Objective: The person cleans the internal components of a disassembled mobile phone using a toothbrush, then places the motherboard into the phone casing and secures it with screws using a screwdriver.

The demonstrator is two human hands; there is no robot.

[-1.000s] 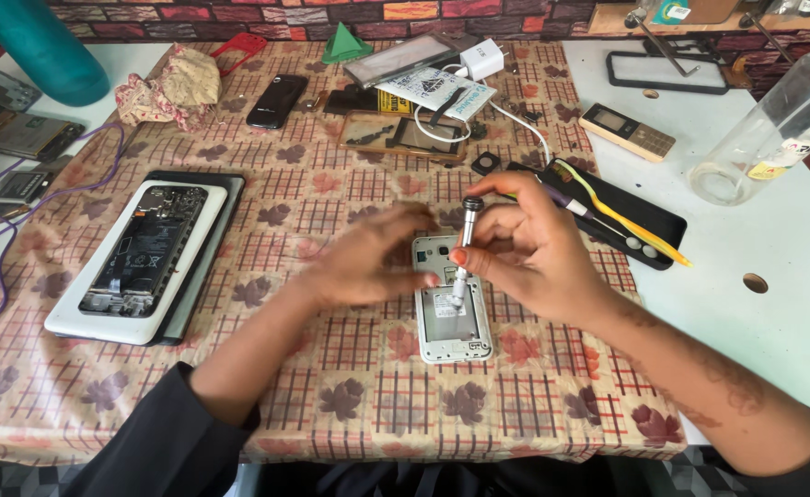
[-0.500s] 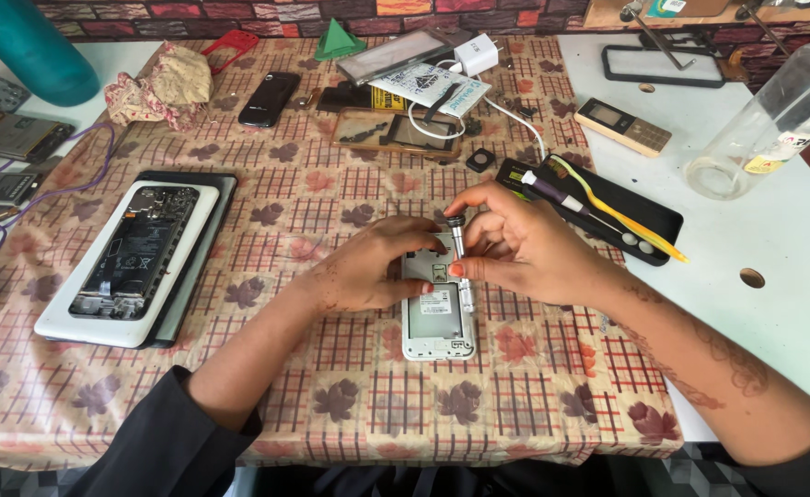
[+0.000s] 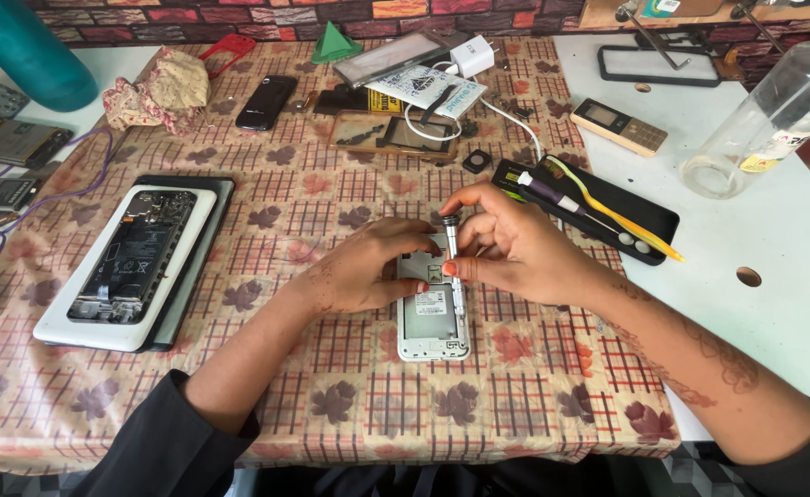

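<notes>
A small white phone (image 3: 433, 322) lies back-open on the patterned tablecloth (image 3: 331, 387), its silver inner frame showing. My left hand (image 3: 364, 271) rests on the phone's upper left part and steadies it. Between the fingers of my right hand (image 3: 511, 248) stands a thin silver screwdriver (image 3: 452, 247), held upright with its tip down on the phone's right edge. The phone's top end is hidden under both hands.
A larger opened white phone (image 3: 133, 258) lies on a dark tray at left. A black tool tray (image 3: 607, 207) with a yellow tool lies right of my hands. A clear plastic bottle (image 3: 773, 115), a keypad phone (image 3: 619, 126), a charger (image 3: 471, 57) and several phone parts fill the far side.
The view has shifted a little. My right hand has moved the screwdriver from the phone's upper middle toward its right edge; my left hand stays on the phone.
</notes>
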